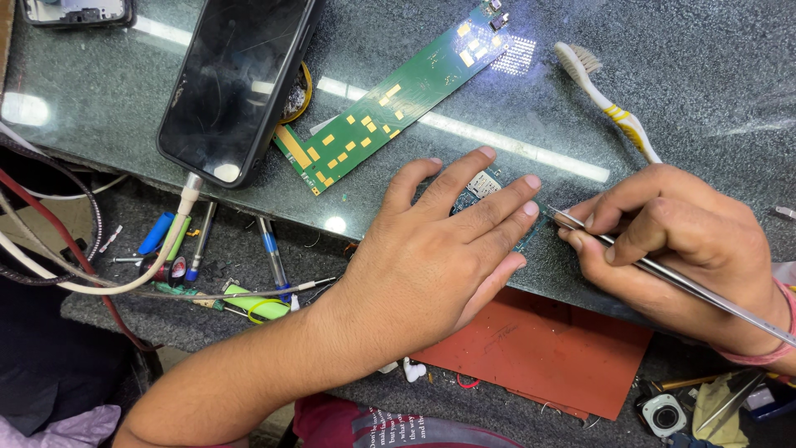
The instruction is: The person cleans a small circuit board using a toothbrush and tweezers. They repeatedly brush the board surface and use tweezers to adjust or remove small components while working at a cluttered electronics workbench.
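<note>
My left hand (439, 249) lies flat, fingers spread, pressing a small circuit board (479, 187) onto the glass table top (680, 91); most of the board is hidden under the fingers. My right hand (676, 241) grips metal tweezers (663, 274) like a pen, their tips meeting the board's right edge beside my left fingertips. A pink band circles my right wrist.
A long green circuit board (390, 99) lies diagonally behind, next to a black phone (232, 83) on a white cable (178, 224). A toothbrush (609, 104) rests at the right. An orange mat (539, 348), pens and screwdrivers (199, 249) sit on the lower shelf.
</note>
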